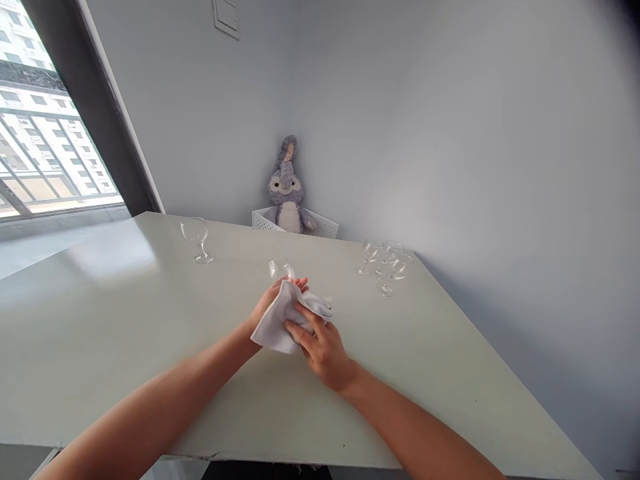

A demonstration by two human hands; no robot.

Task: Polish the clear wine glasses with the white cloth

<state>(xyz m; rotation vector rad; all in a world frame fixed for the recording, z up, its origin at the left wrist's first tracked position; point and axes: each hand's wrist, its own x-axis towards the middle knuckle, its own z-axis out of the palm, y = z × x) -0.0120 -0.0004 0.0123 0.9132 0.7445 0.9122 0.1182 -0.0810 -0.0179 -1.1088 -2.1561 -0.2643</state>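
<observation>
In the head view, my left hand is closed around a clear stemmed glass, held above the middle of the table. The glass's rounded bowl shows beyond my fingers, while its lower part is hidden behind a white cloth. My right hand grips that cloth, its fingers spread over the fabric and pressing it toward my left hand. Part of the cloth hangs down in front of my left wrist, and a folded part sticks out to the right.
One stemmed glass stands upright at the back left of the pale table. A cluster of three stemmed glasses stands at the back right. Behind the table's far edge, a plush rabbit sits in a white perforated basket.
</observation>
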